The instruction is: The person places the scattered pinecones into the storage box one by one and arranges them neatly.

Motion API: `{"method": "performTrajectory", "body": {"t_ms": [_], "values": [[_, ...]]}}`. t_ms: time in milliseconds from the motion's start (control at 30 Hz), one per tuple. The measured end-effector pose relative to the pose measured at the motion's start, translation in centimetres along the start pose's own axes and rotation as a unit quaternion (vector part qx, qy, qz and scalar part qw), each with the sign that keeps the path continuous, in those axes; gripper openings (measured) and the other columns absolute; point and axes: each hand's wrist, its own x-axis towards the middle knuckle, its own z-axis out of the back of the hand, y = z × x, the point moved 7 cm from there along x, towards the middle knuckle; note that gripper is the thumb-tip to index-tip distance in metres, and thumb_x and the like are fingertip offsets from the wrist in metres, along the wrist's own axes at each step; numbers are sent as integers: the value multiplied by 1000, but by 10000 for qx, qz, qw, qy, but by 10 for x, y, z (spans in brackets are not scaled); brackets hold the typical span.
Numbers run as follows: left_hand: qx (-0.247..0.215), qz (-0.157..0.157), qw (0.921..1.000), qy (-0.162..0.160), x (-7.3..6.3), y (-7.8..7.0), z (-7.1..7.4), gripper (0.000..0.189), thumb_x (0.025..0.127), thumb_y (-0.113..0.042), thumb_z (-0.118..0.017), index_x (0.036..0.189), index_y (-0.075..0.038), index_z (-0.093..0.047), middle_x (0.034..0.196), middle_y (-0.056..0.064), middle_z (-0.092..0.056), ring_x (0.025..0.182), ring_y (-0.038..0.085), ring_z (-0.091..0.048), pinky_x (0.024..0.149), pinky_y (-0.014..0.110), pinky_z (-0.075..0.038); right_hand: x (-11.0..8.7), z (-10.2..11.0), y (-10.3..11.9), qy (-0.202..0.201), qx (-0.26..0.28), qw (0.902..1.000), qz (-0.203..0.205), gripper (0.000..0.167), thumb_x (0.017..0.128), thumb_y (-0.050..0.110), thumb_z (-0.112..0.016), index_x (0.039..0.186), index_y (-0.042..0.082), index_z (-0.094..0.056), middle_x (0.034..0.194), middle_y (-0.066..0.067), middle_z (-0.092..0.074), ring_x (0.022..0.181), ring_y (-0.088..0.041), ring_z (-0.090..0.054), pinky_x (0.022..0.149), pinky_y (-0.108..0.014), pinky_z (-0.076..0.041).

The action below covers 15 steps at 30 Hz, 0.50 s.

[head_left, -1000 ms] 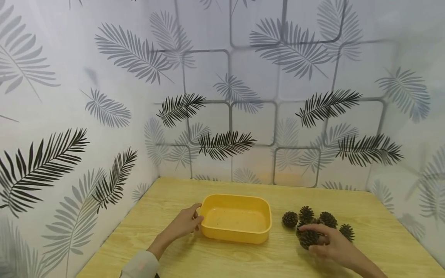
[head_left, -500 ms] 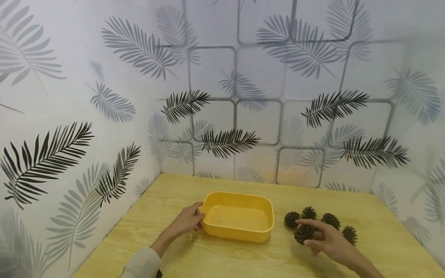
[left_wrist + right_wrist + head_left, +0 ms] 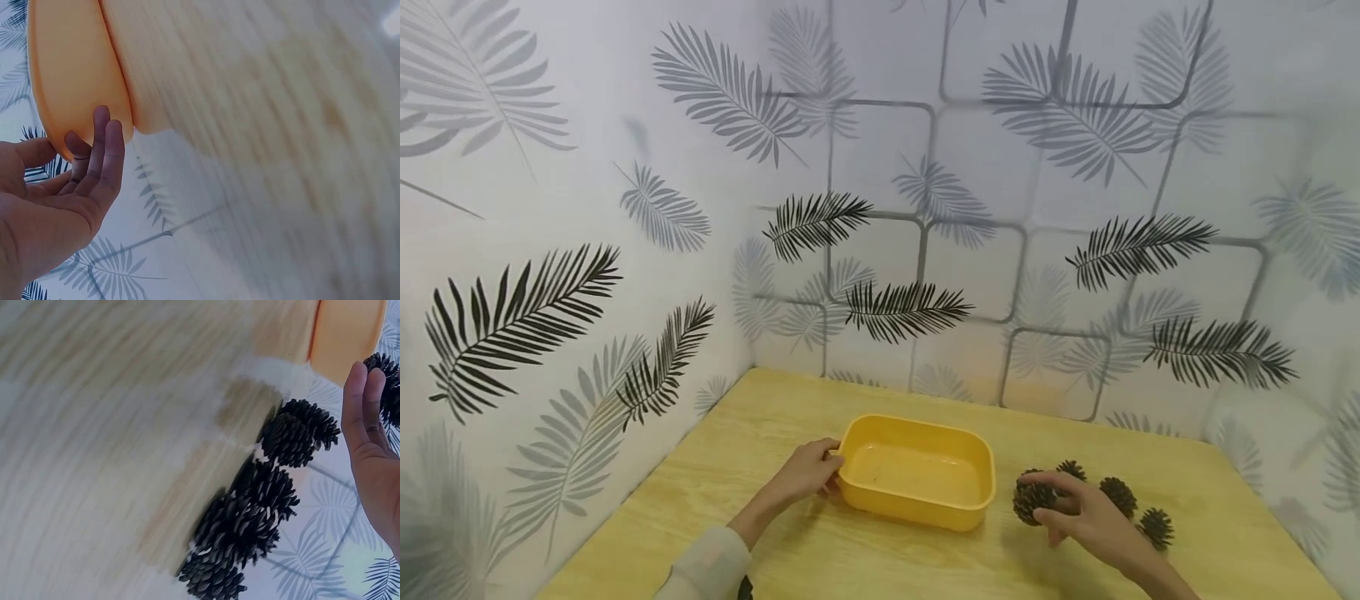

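Observation:
A yellow rectangular plastic tub (image 3: 917, 510) with rounded corners stands on the table. At its left end my left hand (image 3: 808, 468) grips the rim; in the left wrist view the thumb lies at the edge and the fingers (image 3: 100, 144) against the outer wall. To the right of the tub, my right hand (image 3: 1086, 512) holds a dark brown pine cone (image 3: 1032, 500) between thumb and fingers, above the table. The same pine cone (image 3: 389, 381) shows partly behind the fingers in the right wrist view.
Several more pine cones (image 3: 1117, 497) lie on the wood-grain table (image 3: 880, 567) behind and right of my right hand; the right wrist view shows these pine cones (image 3: 237, 528) in a row. A leaf-patterned wall covering (image 3: 925, 358) borders the table's back and sides.
My right hand has lifted the pine cone off the group and carried it left, toward the tub. The left hand has stayed at the tub's end. The head view has shifted and tilted slightly.

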Motion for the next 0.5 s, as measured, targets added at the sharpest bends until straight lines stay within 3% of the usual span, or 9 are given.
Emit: {"method": "performTrajectory", "body": {"t_ms": [100, 200, 333, 500], "values": [[-105, -36, 9999, 88, 1, -3, -2, 40, 108, -11, -49, 141, 12, -54, 88, 9, -71, 75, 31, -74, 63, 42, -63, 1, -1, 2, -74, -37, 10000, 27, 54, 106, 21, -63, 152, -2, -45, 83, -23, -64, 72, -36, -68, 74, -44, -63], [-197, 0, 9998, 88, 1, -4, -2, 37, 109, -10, -49, 138, 12, -56, 88, 10, -70, 76, 32, -74, 63, 42, -64, 5, 2, 7, -246, -167, 9995, 77, 54, 105, 22, -65, 151, 1, -46, 101, -28, -64, 71, -35, -68, 69, -45, -62], [-269, 100, 9996, 17, 0, -3, -2, 36, 109, -10, -49, 137, 12, -57, 88, 11, -70, 78, 34, -74, 65, 44, -64, 11, 5, 14, -569, -204, 9982, -11, 51, 102, 25, -69, 143, 4, -48, 134, -28, -52, 75, -36, -68, 67, -46, -60], [-310, 201, 9993, -54, -2, -1, -1, 37, 109, -11, -49, 138, 12, -56, 89, 11, -70, 79, 36, -74, 67, 45, -64, 23, 3, 21, -764, 83, 9970, 20, 51, 100, 22, -72, 138, 0, -47, 141, -29, -45, 86, -38, -71, 74, -50, -63]]}}
